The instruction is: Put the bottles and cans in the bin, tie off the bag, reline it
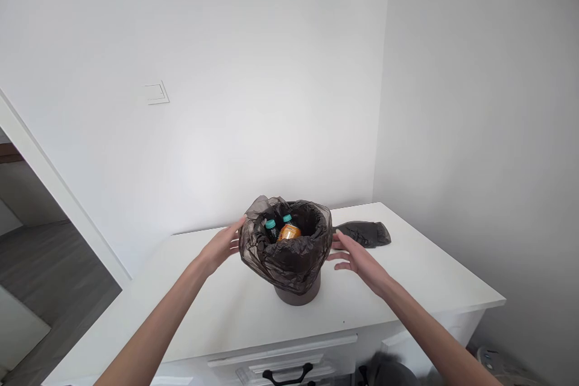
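A small dark bin [297,298] stands on the white dresser top, lined with a thin black bag [294,262] whose edge is folded over the rim. Two bottles with teal caps lie inside; one [289,231] has an orange label, the other [271,229] is dark. At the bag's left side is my left hand [222,246], fingers apart, its fingertips at the plastic. My right hand [355,258] is by the right side, fingers spread and nothing held. Behind it a folded black bag [365,234] lies flat.
The dresser [217,325] has drawers with a black handle [288,375] in front. White walls rise behind and to the right, with a light switch [156,93]. A doorway opens at the left. Something dark and blurred [391,371] is below the dresser's front edge.
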Motion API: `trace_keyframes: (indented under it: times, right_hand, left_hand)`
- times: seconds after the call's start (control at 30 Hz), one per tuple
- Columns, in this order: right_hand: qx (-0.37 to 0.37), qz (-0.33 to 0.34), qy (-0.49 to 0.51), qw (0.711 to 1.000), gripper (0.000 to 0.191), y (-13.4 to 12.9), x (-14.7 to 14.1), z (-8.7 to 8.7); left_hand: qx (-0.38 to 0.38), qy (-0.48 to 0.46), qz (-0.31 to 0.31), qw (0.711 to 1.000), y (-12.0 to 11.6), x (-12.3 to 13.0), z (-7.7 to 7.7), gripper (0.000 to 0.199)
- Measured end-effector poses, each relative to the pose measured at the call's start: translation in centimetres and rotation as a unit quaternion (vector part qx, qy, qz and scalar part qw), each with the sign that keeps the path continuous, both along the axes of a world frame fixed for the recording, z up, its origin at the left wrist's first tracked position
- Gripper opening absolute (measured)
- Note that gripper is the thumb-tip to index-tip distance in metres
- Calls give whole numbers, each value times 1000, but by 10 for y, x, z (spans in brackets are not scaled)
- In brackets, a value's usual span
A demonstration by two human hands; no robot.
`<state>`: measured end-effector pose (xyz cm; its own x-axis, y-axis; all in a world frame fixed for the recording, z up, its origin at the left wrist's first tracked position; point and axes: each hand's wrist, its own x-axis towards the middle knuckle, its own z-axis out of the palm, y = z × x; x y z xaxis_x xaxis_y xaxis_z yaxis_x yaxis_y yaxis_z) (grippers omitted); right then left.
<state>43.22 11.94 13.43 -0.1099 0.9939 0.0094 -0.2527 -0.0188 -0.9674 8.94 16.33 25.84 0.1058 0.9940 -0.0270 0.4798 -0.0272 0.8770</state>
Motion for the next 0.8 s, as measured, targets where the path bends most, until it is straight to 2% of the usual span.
trace_keyframes:
  times: [0.1, 0.2, 0.4, 0.6, 0.7, 0.8]
  right_hand:
    - [-11, 8, -6, 1000, 50, 9, -11, 36]
    - [-25, -9, -41, 999, 49, 15, -19, 55]
    - [-45, -4, -53, 998, 38, 15, -19, 63]
    - [-52, 8, -63, 997, 36, 18, -18, 71]
    - [-69, -22, -98, 993, 43, 21, -13, 81]
    - [-63, -38, -91, 993, 65, 23, -1, 101]
  left_hand:
    - [-92, -105, -49, 989, -1, 8, -1, 71]
    - [-88, -95, -35, 991, -6, 18, 0, 65]
    - [-77, -58, -9, 995, -21, 16, 5, 48]
    - [-104, -25, -86, 991, -48, 1, 18, 49]
    - [-115, 16, -111, 987, -50, -11, 26, 52]
    - [-78, 17, -42, 996, -39, -22, 32, 58]
